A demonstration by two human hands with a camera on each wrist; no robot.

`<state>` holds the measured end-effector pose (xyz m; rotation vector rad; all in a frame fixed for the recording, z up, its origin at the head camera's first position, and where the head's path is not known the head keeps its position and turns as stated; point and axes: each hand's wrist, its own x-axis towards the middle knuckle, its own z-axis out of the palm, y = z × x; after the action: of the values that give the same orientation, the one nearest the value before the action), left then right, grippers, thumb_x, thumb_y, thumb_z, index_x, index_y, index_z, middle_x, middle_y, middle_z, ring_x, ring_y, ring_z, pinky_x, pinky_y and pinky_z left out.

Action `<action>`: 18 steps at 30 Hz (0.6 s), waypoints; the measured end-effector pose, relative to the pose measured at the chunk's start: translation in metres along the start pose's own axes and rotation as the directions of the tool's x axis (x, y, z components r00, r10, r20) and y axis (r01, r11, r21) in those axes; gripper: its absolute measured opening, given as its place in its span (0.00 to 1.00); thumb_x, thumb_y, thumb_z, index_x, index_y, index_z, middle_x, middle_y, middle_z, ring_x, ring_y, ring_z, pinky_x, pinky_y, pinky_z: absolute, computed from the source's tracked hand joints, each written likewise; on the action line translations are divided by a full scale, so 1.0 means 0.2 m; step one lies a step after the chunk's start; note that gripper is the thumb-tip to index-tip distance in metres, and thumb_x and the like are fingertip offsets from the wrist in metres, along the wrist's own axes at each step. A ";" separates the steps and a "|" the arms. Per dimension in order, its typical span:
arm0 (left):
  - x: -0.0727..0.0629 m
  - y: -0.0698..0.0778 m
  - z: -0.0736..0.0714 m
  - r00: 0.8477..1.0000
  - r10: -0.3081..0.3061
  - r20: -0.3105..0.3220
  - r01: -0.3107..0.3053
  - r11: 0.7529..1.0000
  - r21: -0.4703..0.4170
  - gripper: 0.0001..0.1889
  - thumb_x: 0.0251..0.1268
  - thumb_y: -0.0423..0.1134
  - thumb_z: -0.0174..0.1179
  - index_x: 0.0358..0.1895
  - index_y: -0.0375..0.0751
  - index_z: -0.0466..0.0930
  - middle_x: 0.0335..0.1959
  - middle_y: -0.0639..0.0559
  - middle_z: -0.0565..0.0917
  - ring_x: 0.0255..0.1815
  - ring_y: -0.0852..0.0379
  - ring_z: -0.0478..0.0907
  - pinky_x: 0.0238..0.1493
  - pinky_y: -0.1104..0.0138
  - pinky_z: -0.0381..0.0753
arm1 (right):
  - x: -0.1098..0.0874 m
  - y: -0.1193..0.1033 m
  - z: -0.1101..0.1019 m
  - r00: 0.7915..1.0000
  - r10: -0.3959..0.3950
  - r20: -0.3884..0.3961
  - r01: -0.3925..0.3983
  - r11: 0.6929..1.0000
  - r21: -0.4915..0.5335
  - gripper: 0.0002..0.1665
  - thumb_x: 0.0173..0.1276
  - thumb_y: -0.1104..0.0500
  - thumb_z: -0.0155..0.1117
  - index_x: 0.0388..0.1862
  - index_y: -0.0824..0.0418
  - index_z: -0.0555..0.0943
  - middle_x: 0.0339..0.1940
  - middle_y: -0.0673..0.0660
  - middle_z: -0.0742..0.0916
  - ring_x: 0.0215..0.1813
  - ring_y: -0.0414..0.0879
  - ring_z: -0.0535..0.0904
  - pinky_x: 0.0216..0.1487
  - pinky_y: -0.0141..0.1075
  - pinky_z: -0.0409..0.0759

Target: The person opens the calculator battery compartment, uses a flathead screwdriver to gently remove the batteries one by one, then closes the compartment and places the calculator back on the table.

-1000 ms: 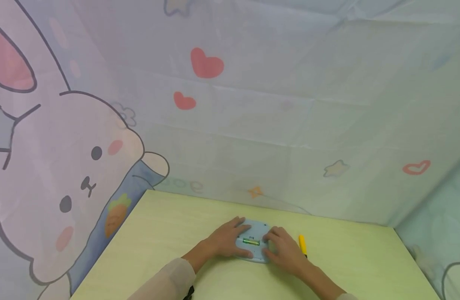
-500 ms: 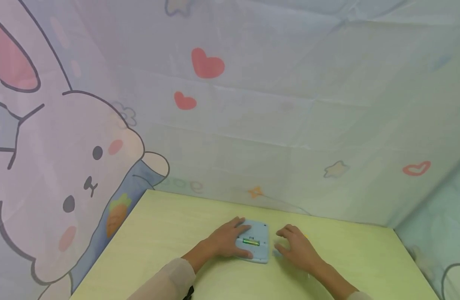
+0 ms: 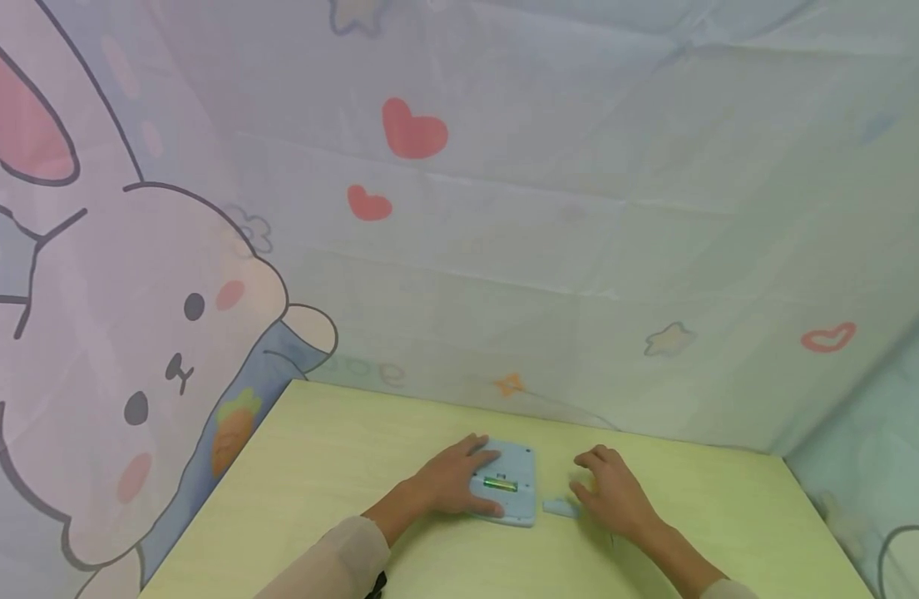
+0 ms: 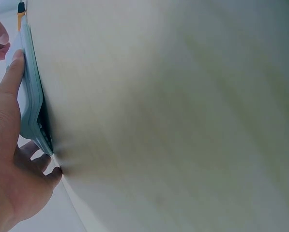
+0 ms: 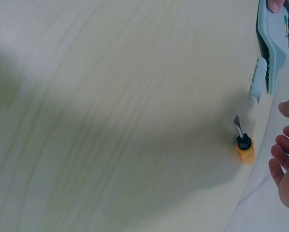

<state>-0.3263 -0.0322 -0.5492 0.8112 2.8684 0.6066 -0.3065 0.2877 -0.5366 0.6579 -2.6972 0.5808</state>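
Observation:
A light blue calculator (image 3: 515, 499) lies on the table with its back up. One green battery (image 3: 500, 484) sits in the uncovered compartment. My left hand (image 3: 453, 477) holds the calculator by its left part, thumb along the near side and fingers spread towards the far side. To the right, my right hand (image 3: 616, 492) hovers above the table, fingers loosely bent around nothing. The small battery cover (image 3: 560, 507) rests on the table between the calculator and that hand. In the right wrist view, a screwdriver (image 5: 245, 147) with a yellow-orange handle lies beside the right hand.
The pale yellow-green table (image 3: 332, 441) ends at a hanging cloth (image 3: 549, 249) printed with hearts and a rabbit. A dark cable (image 3: 889, 549) curves at the lower right. Something black (image 3: 377, 585) shows beneath the left sleeve.
My right hand has left the calculator and moved right, letting go of the battery cover, which now lies on the table. It now hides the screwdriver in the head view. The left hand stays put.

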 end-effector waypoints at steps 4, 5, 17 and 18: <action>0.00 -0.01 0.01 1.000 0.003 0.004 -0.003 1.000 0.001 0.52 0.57 0.76 0.68 0.83 0.58 0.66 0.86 0.51 0.58 0.86 0.46 0.52 0.81 0.49 0.61 | -0.01 0.02 0.00 1.000 0.014 -0.003 -0.014 1.000 -0.003 0.21 0.63 0.62 0.80 0.53 0.68 0.86 0.47 0.56 0.84 0.51 0.53 0.79 0.49 0.49 0.83; 0.00 -0.01 0.01 1.000 0.004 0.003 -0.004 1.000 0.000 0.52 0.57 0.77 0.68 0.82 0.58 0.66 0.86 0.51 0.58 0.86 0.46 0.53 0.81 0.48 0.61 | -0.01 0.03 -0.01 1.000 0.016 -0.005 -0.016 1.000 0.000 0.21 0.63 0.62 0.80 0.53 0.68 0.85 0.47 0.57 0.84 0.51 0.53 0.78 0.49 0.49 0.83; 0.01 -0.01 0.01 1.000 0.003 0.005 -0.003 1.000 -0.005 0.52 0.56 0.78 0.67 0.83 0.58 0.65 0.87 0.51 0.57 0.86 0.46 0.52 0.81 0.48 0.61 | -0.04 0.07 -0.03 0.998 0.057 0.025 -0.057 0.998 -0.003 0.21 0.64 0.63 0.79 0.54 0.69 0.85 0.46 0.59 0.83 0.46 0.49 0.76 0.44 0.44 0.82; 0.00 -0.01 0.01 1.000 0.004 0.005 -0.004 1.000 -0.005 0.53 0.56 0.78 0.67 0.83 0.58 0.65 0.87 0.51 0.57 0.86 0.46 0.52 0.81 0.48 0.60 | -0.04 0.08 -0.03 0.997 0.066 0.032 -0.066 0.998 -0.006 0.22 0.64 0.63 0.79 0.54 0.69 0.84 0.46 0.59 0.83 0.45 0.48 0.75 0.43 0.43 0.81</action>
<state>-0.3277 -0.0330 -0.5510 0.8165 2.8606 0.6119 -0.3060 0.3060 -0.5391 0.5843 -2.7584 0.5850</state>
